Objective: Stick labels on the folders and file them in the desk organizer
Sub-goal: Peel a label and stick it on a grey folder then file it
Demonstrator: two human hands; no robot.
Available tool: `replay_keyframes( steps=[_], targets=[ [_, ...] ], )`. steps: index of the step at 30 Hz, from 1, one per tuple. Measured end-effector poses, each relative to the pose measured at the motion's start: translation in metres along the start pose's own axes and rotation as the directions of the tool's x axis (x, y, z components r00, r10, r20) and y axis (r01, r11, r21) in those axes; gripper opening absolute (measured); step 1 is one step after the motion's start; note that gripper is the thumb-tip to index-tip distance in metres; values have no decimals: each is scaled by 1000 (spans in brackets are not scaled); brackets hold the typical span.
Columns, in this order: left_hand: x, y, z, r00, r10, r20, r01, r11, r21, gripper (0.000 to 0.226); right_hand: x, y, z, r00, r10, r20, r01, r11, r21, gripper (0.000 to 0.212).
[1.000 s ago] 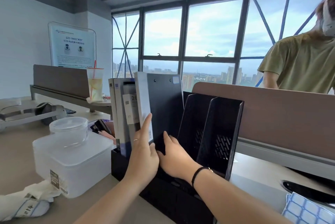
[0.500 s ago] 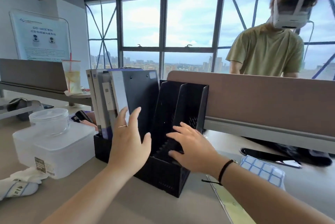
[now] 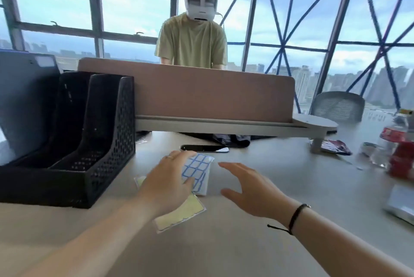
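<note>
Head view: left hand (image 3: 167,183) rests flat on the label sheet (image 3: 198,170); right hand (image 3: 251,189) hovers relaxed, holding nothing. Labelling step; next, probably peel one label.

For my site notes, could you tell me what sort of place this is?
Most likely a high-rise open-plan office: a shared desk with a divider panel, a black desk organizer, and city-view windows.

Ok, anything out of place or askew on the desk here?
Only mildly: the yellow backing sheet lies crooked, partly under the left hand, which rests on the label sheet. Nothing looks spilled or damaged.
</note>
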State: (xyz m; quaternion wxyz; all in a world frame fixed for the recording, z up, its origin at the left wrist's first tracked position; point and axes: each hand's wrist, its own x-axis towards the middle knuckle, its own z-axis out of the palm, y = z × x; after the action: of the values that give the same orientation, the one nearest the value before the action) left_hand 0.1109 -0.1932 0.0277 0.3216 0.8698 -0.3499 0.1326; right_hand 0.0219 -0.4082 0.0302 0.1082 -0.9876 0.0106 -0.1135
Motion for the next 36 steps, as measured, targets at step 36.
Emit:
replay_keyframes(
  steps=[36],
  targets=[
    [50, 370, 322, 801, 339, 494, -382, 924, -16, 54, -293, 289, -85, 733, 678, -58, -671, 705, -231, 57]
  ],
)
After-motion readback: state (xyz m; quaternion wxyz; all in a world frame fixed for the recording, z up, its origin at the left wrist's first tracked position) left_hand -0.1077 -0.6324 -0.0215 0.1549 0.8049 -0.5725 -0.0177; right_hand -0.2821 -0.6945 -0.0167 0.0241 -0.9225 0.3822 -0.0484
